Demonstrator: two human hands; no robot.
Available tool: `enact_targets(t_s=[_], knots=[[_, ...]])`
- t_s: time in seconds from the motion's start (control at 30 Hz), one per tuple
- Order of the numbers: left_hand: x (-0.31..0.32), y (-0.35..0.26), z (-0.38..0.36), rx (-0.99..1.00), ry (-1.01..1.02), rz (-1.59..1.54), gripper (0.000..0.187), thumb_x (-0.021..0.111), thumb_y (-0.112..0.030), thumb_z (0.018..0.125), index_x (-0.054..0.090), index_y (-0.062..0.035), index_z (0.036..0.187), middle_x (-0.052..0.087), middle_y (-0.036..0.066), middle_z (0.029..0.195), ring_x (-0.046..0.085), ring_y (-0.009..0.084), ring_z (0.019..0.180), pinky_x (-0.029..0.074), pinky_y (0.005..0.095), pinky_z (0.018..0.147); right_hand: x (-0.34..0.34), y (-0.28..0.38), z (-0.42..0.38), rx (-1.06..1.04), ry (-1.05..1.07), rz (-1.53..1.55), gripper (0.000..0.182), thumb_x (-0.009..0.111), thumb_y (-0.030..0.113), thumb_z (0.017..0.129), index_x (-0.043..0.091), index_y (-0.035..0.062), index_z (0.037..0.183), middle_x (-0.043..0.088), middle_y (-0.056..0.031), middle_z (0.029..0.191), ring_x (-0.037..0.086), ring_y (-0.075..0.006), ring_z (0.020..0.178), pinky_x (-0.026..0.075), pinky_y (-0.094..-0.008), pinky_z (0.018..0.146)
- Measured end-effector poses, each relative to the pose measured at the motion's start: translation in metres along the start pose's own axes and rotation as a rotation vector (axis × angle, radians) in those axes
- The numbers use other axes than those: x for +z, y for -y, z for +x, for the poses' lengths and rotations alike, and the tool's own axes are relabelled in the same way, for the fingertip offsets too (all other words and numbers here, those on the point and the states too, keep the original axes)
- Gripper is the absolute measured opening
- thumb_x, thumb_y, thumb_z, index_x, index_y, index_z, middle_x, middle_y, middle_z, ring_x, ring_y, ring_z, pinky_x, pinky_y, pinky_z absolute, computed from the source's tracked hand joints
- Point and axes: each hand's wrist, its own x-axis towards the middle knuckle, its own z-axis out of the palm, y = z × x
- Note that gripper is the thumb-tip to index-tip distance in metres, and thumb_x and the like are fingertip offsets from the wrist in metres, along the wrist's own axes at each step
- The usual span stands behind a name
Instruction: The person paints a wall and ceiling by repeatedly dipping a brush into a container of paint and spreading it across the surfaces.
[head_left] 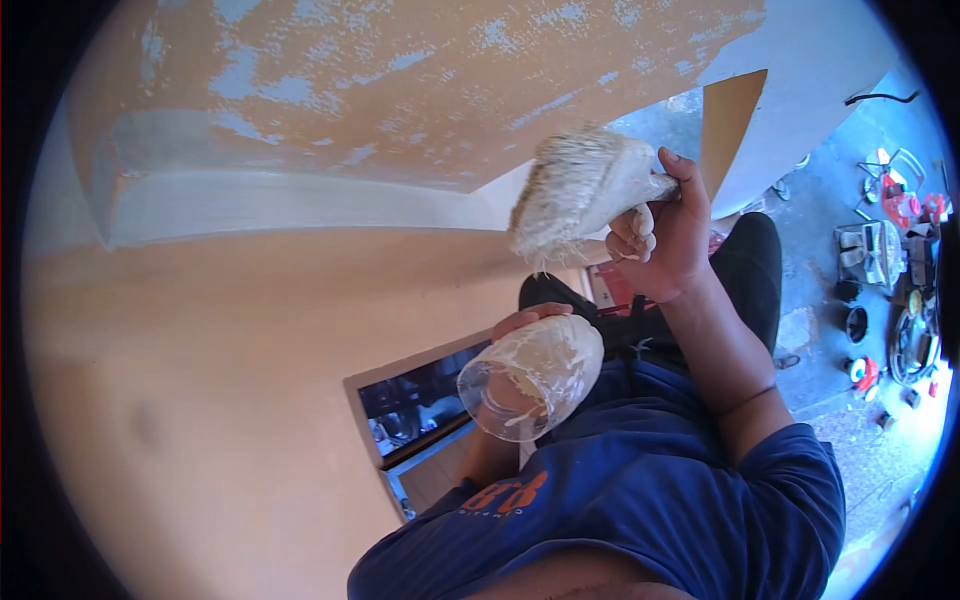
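Note:
My right hand [680, 235] grips the short handle of a wide paintbrush [575, 195], its bristles caked with off-white paint and pointing left. White smears mark the fingers. Lower down, my left hand [520, 325] is wrapped around a clear plastic container [565, 365], tilted with its wide mouth towards the lower left. Thick off-white paint coats its inside. Brush and container are apart. Above the brush spreads an orange-tan surface [400, 90] with patchy white streaks.
A plain peach wall [220, 380] fills the left, with a framed opening [420, 400] in it. On the grey floor [810, 330] far below at right lie tools, a black bucket [857, 323] and red items [903, 203]. A black wire [880, 97] sticks out at upper right.

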Motion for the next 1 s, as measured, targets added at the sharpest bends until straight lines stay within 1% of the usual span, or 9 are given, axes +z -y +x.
enact_targets(t_s=[0.17, 0.43, 0.5, 0.53, 0.6, 0.83, 0.9, 0.97, 1.0], knots=[[-0.012, 0.004, -0.01, -0.145, -0.109, -0.111, 0.04, 0.057, -0.025, 0.086, 0.048, -0.0104, 0.123, 0.046, 0.03, 0.122, 0.055, 0.0371, 0.103, 0.053, 0.0426, 0.079, -0.001, -0.003, -0.011, 0.001, -0.007, 0.053, 0.048, 0.038, 0.046, 0.085, 0.06, 0.0032, 0.085, 0.055, -0.0079, 0.05, 0.044, -0.0162, 0.032, 0.035, -0.0265, 0.034], [-0.022, 0.011, -0.014, -0.139, -0.099, -0.079, 0.042, 0.058, -0.027, 0.086, 0.047, -0.0116, 0.124, 0.047, 0.027, 0.122, 0.054, 0.0355, 0.106, 0.053, 0.0417, 0.081, 0.002, 0.0, -0.011, 0.075, 0.41, 0.19, 0.051, 0.036, 0.043, 0.083, 0.061, 0.003, 0.1, 0.061, -0.0097, 0.055, 0.052, -0.0153, 0.037, 0.042, -0.0252, 0.035], [-0.025, 0.009, -0.016, -0.11, -0.071, 0.034, 0.042, 0.058, -0.027, 0.086, 0.047, -0.0115, 0.124, 0.047, 0.027, 0.122, 0.054, 0.0357, 0.106, 0.053, 0.0419, 0.081, 0.04, 0.0, -0.023, 0.031, -0.156, 0.264, 0.051, 0.036, 0.045, 0.083, 0.062, 0.0041, 0.101, 0.061, -0.0107, 0.056, 0.054, -0.017, 0.039, 0.041, -0.0244, 0.035], [-0.024, 0.008, -0.015, -0.081, -0.044, 0.148, 0.042, 0.057, -0.027, 0.086, 0.046, -0.0114, 0.124, 0.047, 0.027, 0.122, 0.054, 0.0359, 0.106, 0.053, 0.042, 0.08, 0.023, -0.001, -0.018, 0.03, -0.153, 0.261, 0.051, 0.036, 0.045, 0.083, 0.062, 0.0041, 0.101, 0.061, -0.0107, 0.056, 0.054, -0.017, 0.039, 0.041, -0.0244, 0.035], [-0.021, 0.008, -0.011, -0.034, 0.0, 0.139, 0.042, 0.056, -0.027, 0.087, 0.046, -0.0111, 0.124, 0.046, 0.028, 0.122, 0.054, 0.0362, 0.106, 0.053, 0.0421, 0.081, -0.015, -0.001, -0.003, 0.099, 0.513, 0.237, 0.052, 0.037, 0.046, 0.082, 0.061, 0.0035, 0.1, 0.063, -0.0128, 0.062, 0.055, -0.02, 0.042, 0.045, -0.0279, 0.04], [-0.006, 0.005, -0.002, 0.074, 0.019, 0.126, 0.04, 0.053, -0.026, 0.088, 0.045, -0.0098, 0.124, 0.045, 0.028, 0.124, 0.053, 0.0376, 0.107, 0.053, 0.0432, 0.082, -0.015, 0.005, -0.006, 0.11, 0.526, 0.182, 0.047, 0.038, 0.041, 0.081, 0.058, 0.0012, 0.096, 0.065, -0.0149, 0.077, 0.056, -0.0232, 0.045, 0.049, -0.0364, 0.052], [-0.002, 0.003, 0.003, 0.1, 0.04, 0.171, 0.041, 0.053, -0.026, 0.088, 0.045, -0.0095, 0.124, 0.045, 0.027, 0.124, 0.053, 0.0375, 0.107, 0.053, 0.0432, 0.082, -0.007, 0.006, -0.01, -0.037, 0.285, 0.065, 0.043, 0.039, 0.037, 0.081, 0.057, 0.0014, 0.096, 0.065, -0.0175, 0.085, 0.06, -0.0254, 0.054, 0.049, -0.0356, 0.053], [-0.009, 0.003, -0.002, 0.125, 0.056, 0.218, 0.041, 0.053, -0.026, 0.088, 0.045, -0.0093, 0.124, 0.045, 0.027, 0.124, 0.052, 0.0373, 0.108, 0.053, 0.0432, 0.083, -0.01, 0.011, -0.008, -0.042, 0.376, 0.077, 0.04, 0.041, 0.035, 0.08, 0.055, 0.001, 0.097, 0.063, -0.0201, 0.094, 0.062, -0.0292, 0.07, 0.051, -0.0378, 0.064], [-0.025, 0.007, -0.013, -0.117, -0.069, -0.089, 0.041, 0.053, -0.026, 0.088, 0.045, -0.0085, 0.125, 0.045, 0.027, 0.124, 0.052, 0.0368, 0.109, 0.052, 0.0428, 0.083, -0.013, 0.015, -0.006, -0.039, 0.473, 0.046, 0.04, 0.041, 0.034, 0.08, 0.055, 0.0005, 0.097, 0.063, -0.0203, 0.094, 0.062, -0.0299, 0.076, 0.05, -0.0384, 0.069]])
